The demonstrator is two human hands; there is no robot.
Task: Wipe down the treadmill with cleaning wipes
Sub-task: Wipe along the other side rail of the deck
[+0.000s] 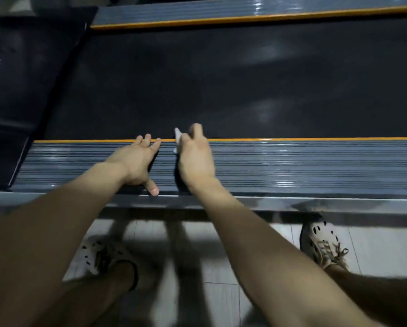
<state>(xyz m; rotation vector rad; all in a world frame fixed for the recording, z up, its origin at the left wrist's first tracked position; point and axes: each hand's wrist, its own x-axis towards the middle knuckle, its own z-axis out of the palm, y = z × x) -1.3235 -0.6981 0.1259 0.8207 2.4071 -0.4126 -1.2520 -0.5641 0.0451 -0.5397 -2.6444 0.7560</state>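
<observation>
Now, right hand [194, 159]: fingers curled around a white cleaning wipe [177, 135], at the orange-edged near side rail [315, 161] of the treadmill.
Left hand [136, 161]: flat, fingers spread, holding nothing, pressed on same rail.
Belt [221, 79]: dark, just beyond the wipe.

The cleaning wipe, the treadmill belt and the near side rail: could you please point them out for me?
cleaning wipe [177, 135]: head view, on the white corner showing beside the right hand's fingers.
treadmill belt [221, 79]: head view, on its bare dark surface.
near side rail [315, 164]: head view, on its ribbed grey top.
</observation>
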